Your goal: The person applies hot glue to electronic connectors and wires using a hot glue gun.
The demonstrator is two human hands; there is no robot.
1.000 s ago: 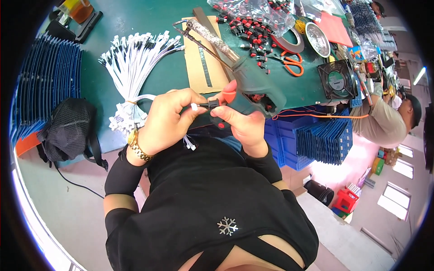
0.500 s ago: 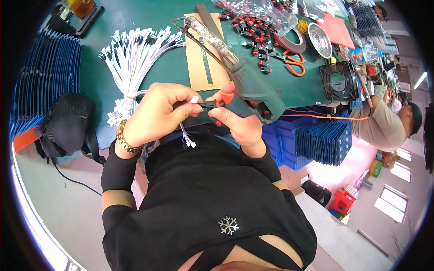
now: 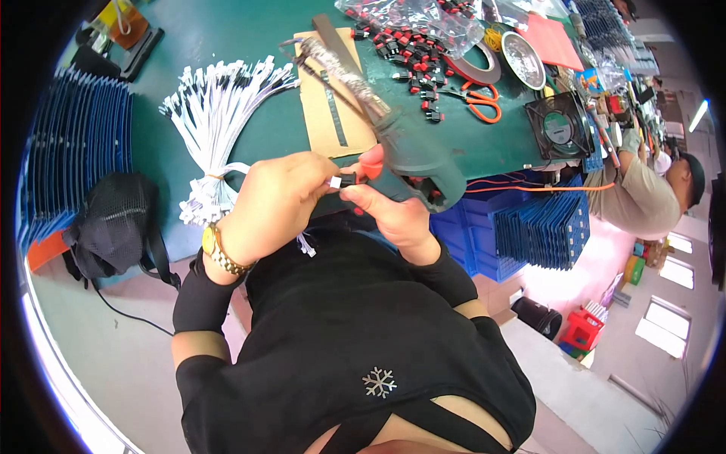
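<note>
My left hand (image 3: 276,189) pinches a white plug connector (image 3: 334,182), with thin white wires (image 3: 305,244) hanging out below the fingers. Against the plug's right side is a small black part (image 3: 348,180), gripped by the thumb and fingers of my right hand (image 3: 397,219). Whether plug and part are joined cannot be made out. Something red shows at the right fingertips. Just beyond that hand lies a dark green heat gun (image 3: 423,147) with a worn metal barrel. To the left, a tied bundle of white cables (image 3: 219,125) lies on the green table (image 3: 261,30).
Cardboard (image 3: 321,113) lies under the barrel. Beyond it are a heap of black-and-red parts (image 3: 412,53), orange-handled scissors (image 3: 484,102), a tape roll (image 3: 480,68) and a black fan (image 3: 560,129). Blue boards (image 3: 79,144) and a black bag (image 3: 113,227) flank the left; another person (image 3: 643,193) sits right.
My left hand has turned over and come closer to the right. The white plug, formerly apart from the black part, now meets it. The view has shifted slightly.
</note>
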